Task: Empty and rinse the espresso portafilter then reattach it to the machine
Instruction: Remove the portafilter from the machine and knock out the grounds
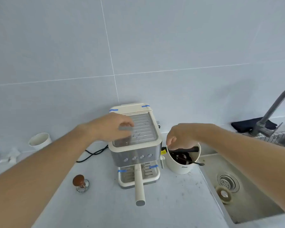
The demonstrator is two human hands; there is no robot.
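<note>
The cream and steel espresso machine [135, 155] stands at the middle of the counter. Its portafilter [139, 183] is locked in under the brew head, and the long cream handle points toward me. My left hand [112, 127] lies on the machine's ribbed top tray with bent fingers and nothing in it. My right hand [179, 135] hovers over the cream knock box [183, 165], its fingertips pinched at the left end of the black knock bar [189, 149]. Whether they grip the bar is hidden. Dark grounds and a thin dark stick [196, 162] sit in the box.
A wooden-topped tamper [80, 182] stands left of the machine, near a black power cord [92, 153]. A white cup [39, 140] is at the back left. The sink [247, 203], with drain strainer and loose plug, lies to the right under a grey faucet [273, 109].
</note>
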